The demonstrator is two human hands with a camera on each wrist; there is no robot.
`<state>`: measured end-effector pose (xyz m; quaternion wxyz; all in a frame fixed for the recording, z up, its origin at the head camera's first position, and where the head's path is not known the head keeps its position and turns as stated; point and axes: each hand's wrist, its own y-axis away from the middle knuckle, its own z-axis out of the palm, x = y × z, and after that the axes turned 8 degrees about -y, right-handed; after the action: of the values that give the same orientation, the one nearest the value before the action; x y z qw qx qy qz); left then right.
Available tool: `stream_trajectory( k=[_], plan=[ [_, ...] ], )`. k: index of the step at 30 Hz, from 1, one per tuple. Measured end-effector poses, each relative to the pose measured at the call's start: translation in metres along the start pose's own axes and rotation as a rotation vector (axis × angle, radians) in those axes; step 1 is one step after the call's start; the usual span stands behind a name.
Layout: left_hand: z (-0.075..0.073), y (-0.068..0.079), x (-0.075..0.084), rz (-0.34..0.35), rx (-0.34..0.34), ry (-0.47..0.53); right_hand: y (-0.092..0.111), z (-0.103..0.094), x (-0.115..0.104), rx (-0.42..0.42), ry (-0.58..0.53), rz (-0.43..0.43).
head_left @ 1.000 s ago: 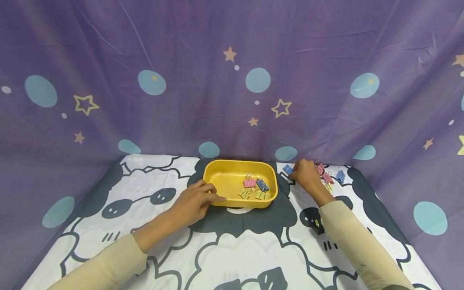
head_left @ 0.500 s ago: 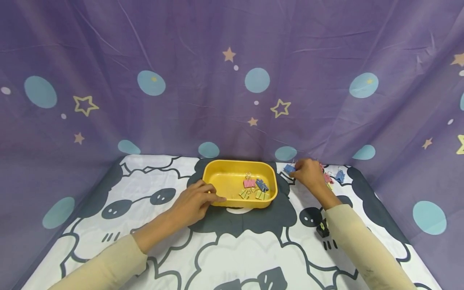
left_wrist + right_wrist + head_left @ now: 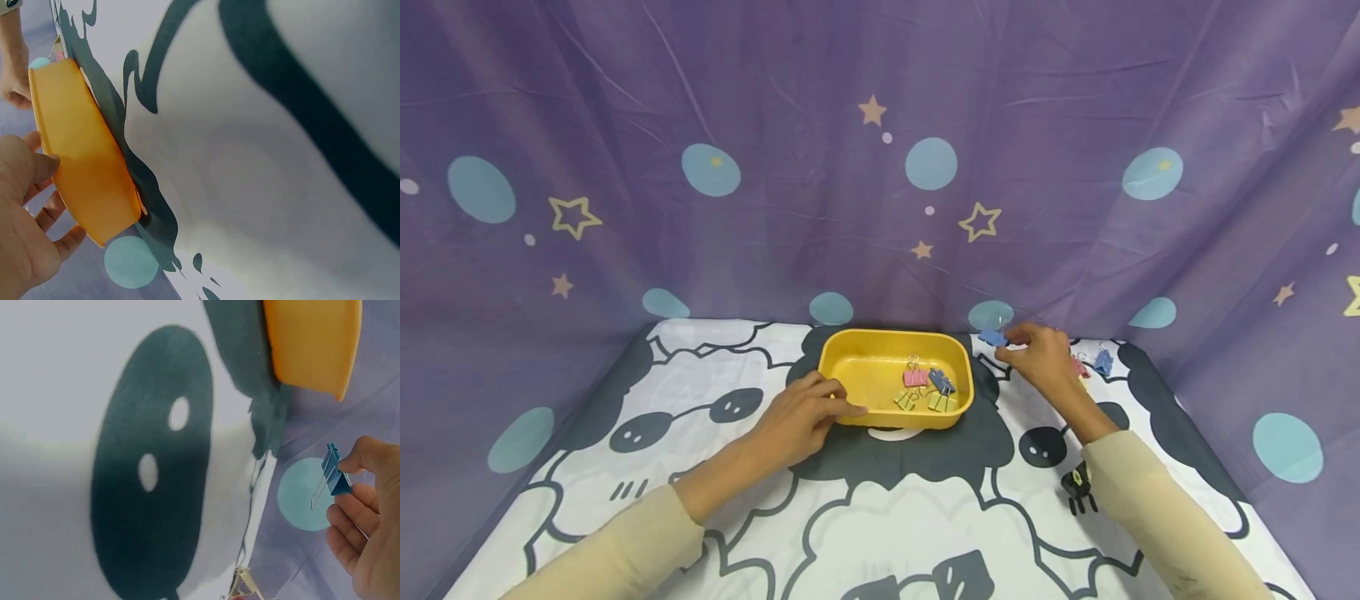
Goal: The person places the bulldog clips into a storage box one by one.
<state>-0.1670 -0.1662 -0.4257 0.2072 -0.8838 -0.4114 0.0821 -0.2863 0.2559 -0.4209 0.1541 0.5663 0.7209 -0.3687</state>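
My right hand point(image 3: 1043, 360) pinches a blue binder clip point(image 3: 993, 337) between thumb and fingertips. In the right wrist view that blue binder clip point(image 3: 336, 474), with a wire handle hanging out, is held up off the cloth. My left hand point(image 3: 805, 418) grips the near left corner of a yellow tray point(image 3: 865, 335); in the left wrist view the thumb lies on the outer wall of the tray point(image 3: 87, 150) and fingers reach behind its rim. Inside the tray, toward its right, lie a pink binder clip point(image 3: 915, 378), a dark blue binder clip point(image 3: 942, 382) and light green binder clips point(image 3: 942, 403).
Right of my right hand lie a pink binder clip point(image 3: 1079, 367) and another blue binder clip point(image 3: 1103, 362); my hand partly hides the pile. A purple curtain point(image 3: 805, 208) rises behind the cloth-covered table point(image 3: 895, 517), which has a black-and-white print.
My right hand has picked the blue binder clip up from the cloth beside the pile and raised it slightly. My left hand keeps its hold on the tray.
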Motion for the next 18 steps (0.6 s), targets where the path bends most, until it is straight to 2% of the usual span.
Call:
stream_trajectory(
  k=[9, 18],
  plan=[
    [0.0, 0.0, 0.0, -0.002, -0.002, 0.005, 0.007, -0.015, -0.023, 0.021, -0.023, -0.009],
    [0.0, 0.0, -0.001, -0.006, -0.006, 0.011, 0.012, -0.015, -0.027, 0.059, -0.035, -0.061]
  ],
)
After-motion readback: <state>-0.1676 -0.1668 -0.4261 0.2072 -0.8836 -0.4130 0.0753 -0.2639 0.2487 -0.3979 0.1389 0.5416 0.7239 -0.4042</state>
